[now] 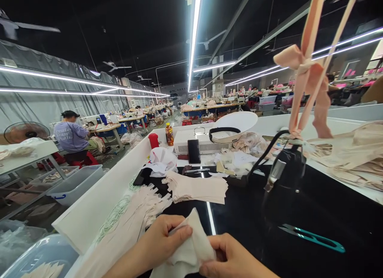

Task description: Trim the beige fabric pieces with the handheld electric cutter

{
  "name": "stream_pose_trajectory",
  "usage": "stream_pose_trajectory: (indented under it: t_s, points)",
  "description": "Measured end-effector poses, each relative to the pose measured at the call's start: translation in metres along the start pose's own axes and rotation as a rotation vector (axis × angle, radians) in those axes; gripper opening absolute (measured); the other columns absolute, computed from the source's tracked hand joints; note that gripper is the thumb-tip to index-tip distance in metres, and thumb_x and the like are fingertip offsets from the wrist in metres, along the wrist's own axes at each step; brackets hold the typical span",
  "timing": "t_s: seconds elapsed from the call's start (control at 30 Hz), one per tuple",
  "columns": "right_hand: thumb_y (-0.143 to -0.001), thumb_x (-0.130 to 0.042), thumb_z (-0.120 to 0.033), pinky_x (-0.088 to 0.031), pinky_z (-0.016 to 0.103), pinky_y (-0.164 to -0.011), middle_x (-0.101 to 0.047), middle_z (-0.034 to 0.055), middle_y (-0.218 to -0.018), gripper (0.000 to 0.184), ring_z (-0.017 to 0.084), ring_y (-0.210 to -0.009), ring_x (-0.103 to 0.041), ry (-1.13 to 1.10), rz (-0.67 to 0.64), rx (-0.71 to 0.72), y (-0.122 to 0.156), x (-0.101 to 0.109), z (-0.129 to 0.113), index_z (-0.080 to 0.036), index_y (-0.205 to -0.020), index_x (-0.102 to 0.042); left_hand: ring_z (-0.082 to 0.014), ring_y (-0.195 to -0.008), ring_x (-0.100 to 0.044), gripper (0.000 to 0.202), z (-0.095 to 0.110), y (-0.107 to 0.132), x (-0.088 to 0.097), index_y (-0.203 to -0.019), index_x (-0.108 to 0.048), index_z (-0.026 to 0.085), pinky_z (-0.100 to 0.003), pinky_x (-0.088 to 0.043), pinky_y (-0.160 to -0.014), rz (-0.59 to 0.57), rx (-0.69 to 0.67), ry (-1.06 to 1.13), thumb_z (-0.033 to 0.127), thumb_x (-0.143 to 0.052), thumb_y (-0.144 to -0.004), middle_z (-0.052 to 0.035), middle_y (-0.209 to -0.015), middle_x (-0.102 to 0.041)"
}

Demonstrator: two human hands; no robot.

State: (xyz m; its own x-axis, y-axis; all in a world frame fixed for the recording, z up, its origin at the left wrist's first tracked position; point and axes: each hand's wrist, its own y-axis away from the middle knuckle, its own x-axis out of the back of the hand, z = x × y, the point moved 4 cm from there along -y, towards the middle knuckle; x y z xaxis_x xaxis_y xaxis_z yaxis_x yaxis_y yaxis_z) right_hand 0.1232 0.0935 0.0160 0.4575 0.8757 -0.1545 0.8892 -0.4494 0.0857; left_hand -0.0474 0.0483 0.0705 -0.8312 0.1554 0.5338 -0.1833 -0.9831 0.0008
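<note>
A glossy black tabletop (239, 214) carries stacked cream fabric pieces (197, 189) and teal snips (311, 233).

matt cloth (196, 240), glossy tabletop (245, 214)

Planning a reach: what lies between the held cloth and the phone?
In the head view, a cloth stack lies nearer the held cloth, and a pen nearer the phone.
</note>
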Motion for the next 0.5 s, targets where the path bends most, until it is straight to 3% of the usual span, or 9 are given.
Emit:
stream_pose_trajectory:
  t_s: [0.17,0.37,0.5]
  points:
    - [-0.073,-0.08,-0.038,-0.021,0.023,-0.051,-0.043,-0.0074,-0.06,0.028,0.007,-0.054,-0.033,0.117,0.021,-0.047,-0.002,0.0,0.006,-0.018,-0.074,-0.061,-0.0121,-0.064,-0.034,0.06,-0.005,-0.005,-0.001,-0.068,-0.041,0.021,-0.026,-0.026,-0.057,0.053,-0.005,-0.004,0.074,-0.05,-0.095,0.0038,-0.069,-0.038]
    - [-0.069,-0.073,-0.028,-0.019,0.024,-0.051,-0.04,-0.0074,-0.058,0.023,0.006,-0.054,-0.031,0.182,0.059,-0.1,-0.002,-0.004,0.009,-0.019,-0.064,-0.052,-0.0143,-0.07,-0.044,0.046,0.002,-0.002,0.004,-0.078,-0.062,0.018,-0.026,-0.031,-0.062,0.089,0.003,-0.038,0.057,-0.051,-0.099,0.0013,-0.074,-0.052]
    - [-0.069,-0.076,-0.024,-0.018,0.024,-0.05,-0.039,-0.0074,-0.058,0.024,0.007,-0.055,-0.032,0.202,0.039,-0.119,0.003,-0.007,0.005,-0.019,-0.063,-0.053,-0.0135,-0.068,-0.042,0.046,0.012,0.009,0.012,-0.069,-0.053,0.019,-0.025,-0.03,-0.062,0.077,-0.01,-0.079,0.053,-0.051,-0.1,0.0025,-0.07,-0.048]
